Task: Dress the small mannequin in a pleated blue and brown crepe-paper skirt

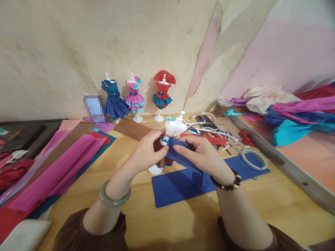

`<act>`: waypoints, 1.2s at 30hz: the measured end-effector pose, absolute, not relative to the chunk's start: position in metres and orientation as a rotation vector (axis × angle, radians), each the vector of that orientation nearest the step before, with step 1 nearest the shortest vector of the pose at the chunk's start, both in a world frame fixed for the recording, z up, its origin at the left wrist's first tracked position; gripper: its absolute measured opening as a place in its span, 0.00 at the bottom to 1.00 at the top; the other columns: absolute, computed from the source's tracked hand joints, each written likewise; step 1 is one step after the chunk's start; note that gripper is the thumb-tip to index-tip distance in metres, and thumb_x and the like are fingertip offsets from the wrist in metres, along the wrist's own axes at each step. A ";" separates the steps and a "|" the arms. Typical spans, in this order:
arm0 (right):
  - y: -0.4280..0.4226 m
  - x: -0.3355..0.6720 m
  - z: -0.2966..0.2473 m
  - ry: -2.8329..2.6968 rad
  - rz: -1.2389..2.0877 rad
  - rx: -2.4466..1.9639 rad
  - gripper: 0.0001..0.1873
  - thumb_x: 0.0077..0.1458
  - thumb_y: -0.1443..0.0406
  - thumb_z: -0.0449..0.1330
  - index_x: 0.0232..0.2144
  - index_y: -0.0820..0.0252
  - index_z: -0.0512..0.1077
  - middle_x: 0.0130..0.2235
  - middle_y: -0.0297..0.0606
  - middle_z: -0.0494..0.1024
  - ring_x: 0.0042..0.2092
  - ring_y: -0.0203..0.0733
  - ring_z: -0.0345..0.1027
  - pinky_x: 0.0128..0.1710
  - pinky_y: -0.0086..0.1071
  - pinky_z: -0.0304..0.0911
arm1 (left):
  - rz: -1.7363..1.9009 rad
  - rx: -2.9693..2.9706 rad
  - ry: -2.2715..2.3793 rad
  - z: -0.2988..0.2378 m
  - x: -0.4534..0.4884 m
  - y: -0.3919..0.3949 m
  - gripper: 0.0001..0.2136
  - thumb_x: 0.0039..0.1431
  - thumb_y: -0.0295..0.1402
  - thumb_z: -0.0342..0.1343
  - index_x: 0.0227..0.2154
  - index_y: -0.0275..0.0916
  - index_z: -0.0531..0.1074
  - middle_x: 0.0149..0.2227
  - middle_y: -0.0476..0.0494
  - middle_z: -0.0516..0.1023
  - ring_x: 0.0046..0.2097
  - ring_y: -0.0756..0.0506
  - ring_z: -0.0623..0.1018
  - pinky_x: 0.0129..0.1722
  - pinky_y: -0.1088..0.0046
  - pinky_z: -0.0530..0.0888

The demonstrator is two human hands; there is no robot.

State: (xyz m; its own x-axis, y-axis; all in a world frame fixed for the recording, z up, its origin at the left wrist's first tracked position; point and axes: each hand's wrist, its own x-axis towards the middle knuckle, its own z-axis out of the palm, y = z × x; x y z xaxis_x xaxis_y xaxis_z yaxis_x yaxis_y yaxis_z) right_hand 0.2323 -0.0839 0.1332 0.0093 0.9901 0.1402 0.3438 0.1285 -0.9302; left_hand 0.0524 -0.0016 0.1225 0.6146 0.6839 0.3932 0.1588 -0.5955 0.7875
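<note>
One mini mannequin: small white plastic-looking dress form point(176, 128), tilted in your hands above the middle of the table, teal band at its waist, round white base point(155, 169) showing below.
Blue strip: long dark blue paper-like strip point(180, 158), one end up against the waist, the rest hanging under your right hand.
Your left hand point(153, 148): wrapped around the form's waist, thumb right by the strip's end.
Your right hand point(202, 151): pinching the strip between thumb and fingers.
Below your hands: some brown and blue material, half hidden, so can't tell how it's attached.
Table: flat dark blue rectangular sheet point(172, 188) nearest you, white ring-shaped tape roll point(253, 159) on its right end.
Back row: three dressed mini forms by the wall, blue-teal point(113, 96), pink-and-turquoise point(135, 96) and red-teal point(162, 91).
Left side: magenta paper-like sheets point(62, 167), layered with other colours.
</note>
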 end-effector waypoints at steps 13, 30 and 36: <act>-0.079 0.230 0.128 -1.487 0.623 -1.319 0.07 0.57 0.61 0.63 0.35 0.58 0.78 0.37 0.37 0.84 0.39 0.43 0.77 0.42 0.35 0.70 | 0.853 2.127 0.709 0.126 0.050 -0.002 0.18 0.53 0.28 0.58 0.48 0.38 0.73 0.42 0.43 0.77 0.41 0.44 0.77 0.44 0.67 0.75; -0.077 0.225 0.125 -1.407 0.608 -1.375 0.09 0.57 0.60 0.62 0.30 0.60 0.75 0.31 0.36 0.80 0.31 0.38 0.71 0.31 0.30 0.65 | 0.844 2.067 0.719 0.125 0.051 -0.004 0.20 0.52 0.29 0.59 0.50 0.37 0.72 0.48 0.39 0.79 0.46 0.42 0.80 0.47 0.63 0.75; -0.077 0.224 0.126 -1.401 0.591 -1.373 0.09 0.57 0.60 0.62 0.29 0.59 0.75 0.30 0.36 0.80 0.31 0.39 0.71 0.31 0.30 0.66 | 0.840 2.042 0.719 0.124 0.052 -0.004 0.20 0.52 0.28 0.59 0.50 0.37 0.72 0.48 0.39 0.80 0.48 0.41 0.80 0.48 0.63 0.76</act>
State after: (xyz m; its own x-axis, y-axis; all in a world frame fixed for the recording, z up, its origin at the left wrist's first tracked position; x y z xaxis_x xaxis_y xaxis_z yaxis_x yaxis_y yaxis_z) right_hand 0.2237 -0.0767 0.1259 0.1962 0.9252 0.3250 0.4127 0.2227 -0.8832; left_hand 0.0516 -0.0041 0.1242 0.6185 0.7225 0.3089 0.1937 -0.5212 0.8312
